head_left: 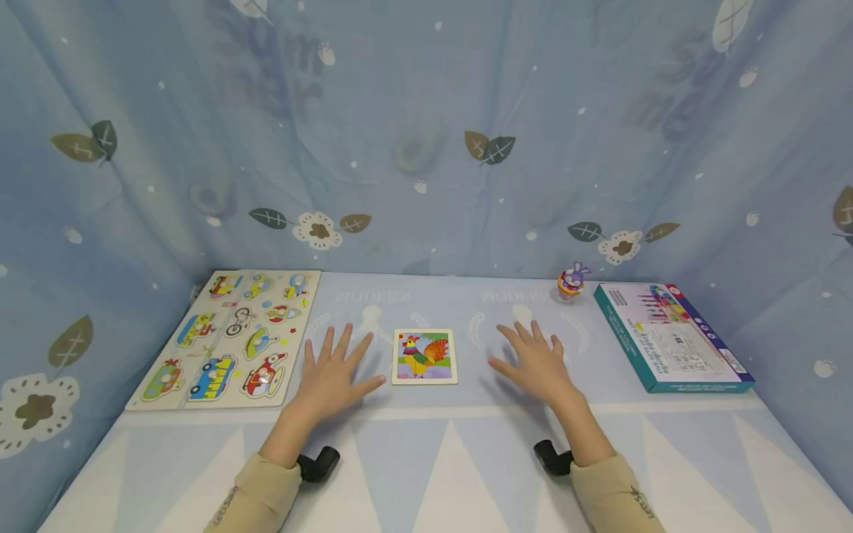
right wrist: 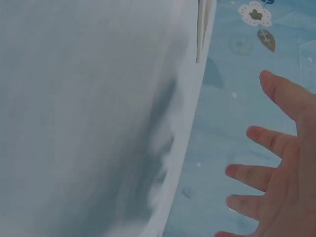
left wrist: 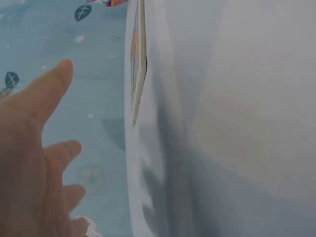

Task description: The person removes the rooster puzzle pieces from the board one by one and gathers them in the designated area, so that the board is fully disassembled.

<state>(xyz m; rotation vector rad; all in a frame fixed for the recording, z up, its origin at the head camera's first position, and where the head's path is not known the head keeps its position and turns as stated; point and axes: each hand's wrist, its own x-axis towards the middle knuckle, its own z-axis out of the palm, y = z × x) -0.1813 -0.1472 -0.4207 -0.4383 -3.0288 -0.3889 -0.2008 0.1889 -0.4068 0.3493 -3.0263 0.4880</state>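
Note:
A small square picture puzzle of a rooster (head_left: 424, 357) lies flat on the table between the two hands. To its left is the left hand (head_left: 332, 377), palm down with fingers spread, holding nothing. The right hand (head_left: 536, 364) is to the puzzle's right, its fingers spread too and nothing in them. In the left wrist view the puzzle's edge (left wrist: 142, 64) shows beyond the left thumb. The right wrist view catches only a sliver of the puzzle (right wrist: 200, 34) at the top. Both hands cast shadows on the tablecloth, apart from the puzzle.
A large wooden vehicle puzzle board (head_left: 229, 340) lies at the left. On the right is a flat teal-edged box (head_left: 673, 337), with a small purple rabbit figure (head_left: 571, 283) near its far left corner. Blue patterned curtain (head_left: 426, 148) hangs behind and at both sides.

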